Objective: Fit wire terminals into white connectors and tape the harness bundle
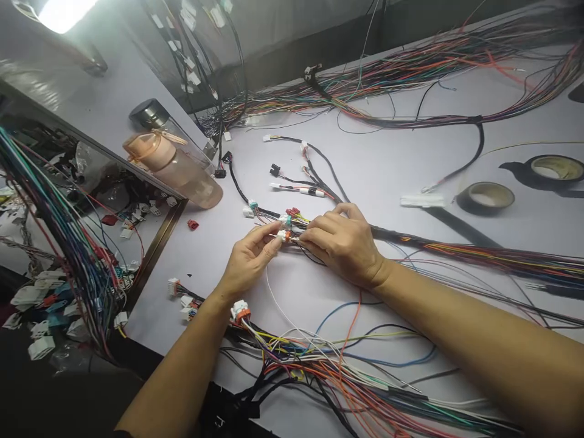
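Observation:
My left hand [249,258] pinches a small white and orange connector [283,235] at the end of a wire harness. My right hand [342,240] is closed on the coloured wires just behind that connector. The two hands meet over the white worktable [387,176]. The taped black harness trunk [456,246] runs off to the right from under my right hand. Other small connectors [250,207] branch off just beyond my fingers.
A peach water bottle [176,167] lies at the left. Two black tape rolls [486,196] sit at the right, with a white connector [422,200] beside them. Loose coloured wires [347,365] spread in front; a long bundle [410,67] runs along the back. A bin of connectors [59,292] is at far left.

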The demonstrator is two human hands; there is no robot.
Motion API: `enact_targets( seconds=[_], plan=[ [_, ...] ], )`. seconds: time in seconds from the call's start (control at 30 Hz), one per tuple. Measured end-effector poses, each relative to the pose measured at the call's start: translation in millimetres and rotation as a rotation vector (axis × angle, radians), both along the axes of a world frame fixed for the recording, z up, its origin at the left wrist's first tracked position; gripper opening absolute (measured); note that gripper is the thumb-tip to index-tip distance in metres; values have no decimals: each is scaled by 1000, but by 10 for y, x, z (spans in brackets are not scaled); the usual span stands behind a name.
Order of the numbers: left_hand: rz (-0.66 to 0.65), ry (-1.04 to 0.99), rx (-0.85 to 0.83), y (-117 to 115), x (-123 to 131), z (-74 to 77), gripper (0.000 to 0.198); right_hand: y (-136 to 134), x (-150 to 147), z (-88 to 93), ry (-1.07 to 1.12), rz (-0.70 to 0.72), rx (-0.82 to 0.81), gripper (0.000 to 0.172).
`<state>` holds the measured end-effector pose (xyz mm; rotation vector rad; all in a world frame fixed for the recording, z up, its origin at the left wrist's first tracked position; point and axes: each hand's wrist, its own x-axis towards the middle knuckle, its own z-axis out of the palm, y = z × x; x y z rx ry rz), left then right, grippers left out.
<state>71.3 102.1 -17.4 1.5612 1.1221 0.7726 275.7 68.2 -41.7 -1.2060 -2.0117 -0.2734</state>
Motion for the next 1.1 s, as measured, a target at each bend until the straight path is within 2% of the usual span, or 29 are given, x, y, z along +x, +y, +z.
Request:
enact_targets(
  seconds=[0.33,0.5,0.63,1.1],
  plan=[
    [42,17,24,32,-5,-75,26,50,11,-76,17,10,54,25],
    [76,-36,16,22,15,-89,24,49,15,-56,29,3,7,27],
    [84,16,22,1,18,-72,18,49,16,-43,28,-8,-24,29],
    [46,43,19,13,32,-61,21,17,16,-18,84,17,-88,18]
  ],
)
